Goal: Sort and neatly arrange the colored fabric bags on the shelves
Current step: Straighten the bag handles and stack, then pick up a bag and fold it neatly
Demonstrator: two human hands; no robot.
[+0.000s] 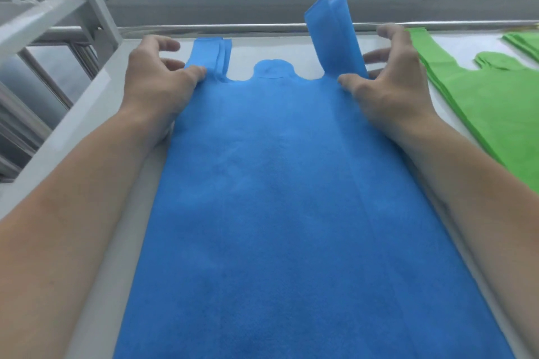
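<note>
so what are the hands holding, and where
Both hands, left hand and right hand, pinch the blue fabric bag stack at its top corners, by the handle bases.

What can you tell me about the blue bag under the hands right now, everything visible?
The blue bag is a vest-style bag of matte non-woven-looking fabric, lying flat lengthwise on the white shelf, beside the green bags. Its left handle lies flat; its right handle sticks up, layers splayed. A rounded tab sits between them. The left hand and right hand touch it at the handle bases.
</note>
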